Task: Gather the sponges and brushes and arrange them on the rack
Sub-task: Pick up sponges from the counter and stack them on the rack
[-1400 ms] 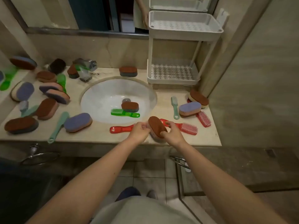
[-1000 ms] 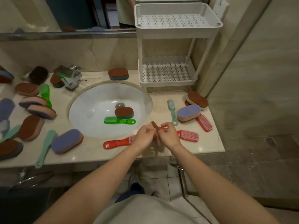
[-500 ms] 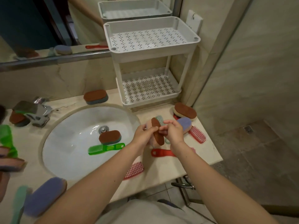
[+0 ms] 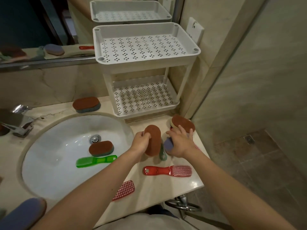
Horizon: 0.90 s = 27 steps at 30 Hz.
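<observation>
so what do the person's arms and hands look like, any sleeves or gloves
The left hand and right hand are bare: no gloves, rings or watch show. The forearms are bare too, no sleeves in view. A pale grey garment shows at the bottom edge.

Both my bare arms are stretched forward, hands close together. My left hand (image 4: 141, 142) is curled round a brown sponge (image 4: 153, 140), my right hand (image 4: 180, 144) is palm down, fingers spread.
</observation>
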### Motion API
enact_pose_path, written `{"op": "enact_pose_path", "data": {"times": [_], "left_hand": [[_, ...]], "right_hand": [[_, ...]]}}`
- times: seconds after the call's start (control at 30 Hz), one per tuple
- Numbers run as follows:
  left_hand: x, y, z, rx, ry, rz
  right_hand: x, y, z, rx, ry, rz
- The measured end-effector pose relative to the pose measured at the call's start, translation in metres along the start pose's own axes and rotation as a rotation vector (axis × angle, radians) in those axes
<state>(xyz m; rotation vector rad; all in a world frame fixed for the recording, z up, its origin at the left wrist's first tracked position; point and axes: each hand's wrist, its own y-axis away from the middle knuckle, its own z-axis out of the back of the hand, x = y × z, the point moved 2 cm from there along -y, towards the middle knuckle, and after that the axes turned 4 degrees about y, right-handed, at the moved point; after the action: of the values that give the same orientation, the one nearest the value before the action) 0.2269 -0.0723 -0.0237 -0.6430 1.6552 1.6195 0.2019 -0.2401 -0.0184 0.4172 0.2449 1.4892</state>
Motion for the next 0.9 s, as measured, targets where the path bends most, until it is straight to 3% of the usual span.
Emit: {"op": "enact_pose_path", "data": {"times": [0.2,0.37,0.5,0.67,0.77,0.9], "left_hand": [[-0.002,-0.007,-0.013,-0.052,-0.009,0.04],[-0.007,-0.007,-0.015,-0.13,0.055,-0.011],[-0.023,-0.002,-0.01,-0.258,0.163,-0.138],[-0.056,0.009,0.002,-0.296,0.21,-0.239],[-0.079,0.022,0.007,-0.28,0.254,-0.315],[-0.116,0.044,0.015,-0.258,0.271,-0.449]], "right_hand": [[-0.015,-0.013,-0.013,0.075,0.178,0.162],[-0.013,-0.017,-0.008,-0.051,0.065,0.183],[-0.004,-0.016,0.019,-0.177,-0.296,-0.038],[0.006,-0.01,0.059,0.004,-1.184,-0.229],[0.015,-0.008,0.077,0.034,-1.477,-0.115],[0.03,-0.004,0.109,-0.068,-1.595,0.025]]}}
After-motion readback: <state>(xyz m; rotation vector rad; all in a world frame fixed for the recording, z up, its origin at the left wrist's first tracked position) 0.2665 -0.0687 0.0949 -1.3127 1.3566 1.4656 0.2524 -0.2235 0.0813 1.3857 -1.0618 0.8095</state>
